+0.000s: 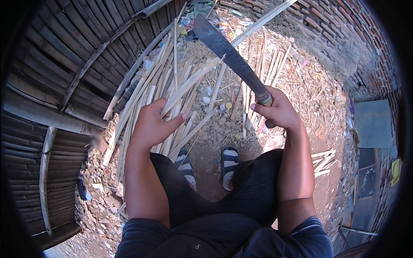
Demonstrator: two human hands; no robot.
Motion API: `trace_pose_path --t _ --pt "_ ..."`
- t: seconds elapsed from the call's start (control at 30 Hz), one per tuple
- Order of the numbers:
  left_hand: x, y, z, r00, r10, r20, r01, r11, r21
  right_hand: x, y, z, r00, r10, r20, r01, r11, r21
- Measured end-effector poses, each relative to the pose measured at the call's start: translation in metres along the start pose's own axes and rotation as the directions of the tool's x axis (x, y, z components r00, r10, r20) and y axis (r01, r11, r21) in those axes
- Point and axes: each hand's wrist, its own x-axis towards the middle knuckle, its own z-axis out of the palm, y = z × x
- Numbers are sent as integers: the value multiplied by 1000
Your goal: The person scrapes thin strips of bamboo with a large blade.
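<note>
My right hand is wrapped round the handle of a machete. Its dark, broad blade points up and to the left, crossing a long pale bamboo strip. A small splinter stands up on the strip beside the blade's edge; whether the blade has cut into it I cannot tell. The strip's near end rests in my left hand, between the thumb and the fingers. That thumb is stretched out to the right, and the other fingers are partly hidden beneath the hand.
Many split bamboo strips lie in a pile at the left, with more at the right. A bamboo-slat wall closes the left side, a brick wall the far right. My sandalled feet stand on littered ground below the machete.
</note>
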Motion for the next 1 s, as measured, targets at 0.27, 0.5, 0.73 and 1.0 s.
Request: trace_pose_path --t 0.27,0.5,0.73,1.0 --pt "2 -5 2 1000 1 29 0 1000 -16 5 13 -9 986 -119 -113 122 992 19" --pt "1 -11 1 999 -2 47 3 1000 -24 -1 -5 5 1000 -13 14 13 1000 5" --pt "3 -8 1 999 5 40 -5 1000 -12 -3 -10 -4 994 107 18 -106 993 -47" --pt "0 4 -1 1000 -10 10 10 1000 21 -4 -12 4 998 40 55 -39 999 -21"
